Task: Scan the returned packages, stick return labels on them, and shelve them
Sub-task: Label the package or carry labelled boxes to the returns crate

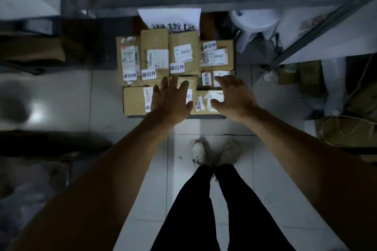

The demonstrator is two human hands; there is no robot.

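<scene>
Several brown cardboard packages (155, 55) lie packed side by side on the floor under a grey shelf, each with a shipping label and a white return sticker (177, 67) in black characters. My left hand (171, 99) hovers palm down, fingers spread, over the front middle package (135, 101). My right hand (232, 92) is stretched out beside it over the front right packages (206, 106), fingers spread and straight. Neither hand holds anything. Whether the hands touch the boxes I cannot tell.
A white paper sign (173, 19) with black characters hangs from the grey shelf edge (183, 5) above the packages. A white plastic stool (253, 24) stands at the right. Boxes and cords (346, 128) crowd the right side, dark bundles the left. My feet (216, 153) stand on white tiles.
</scene>
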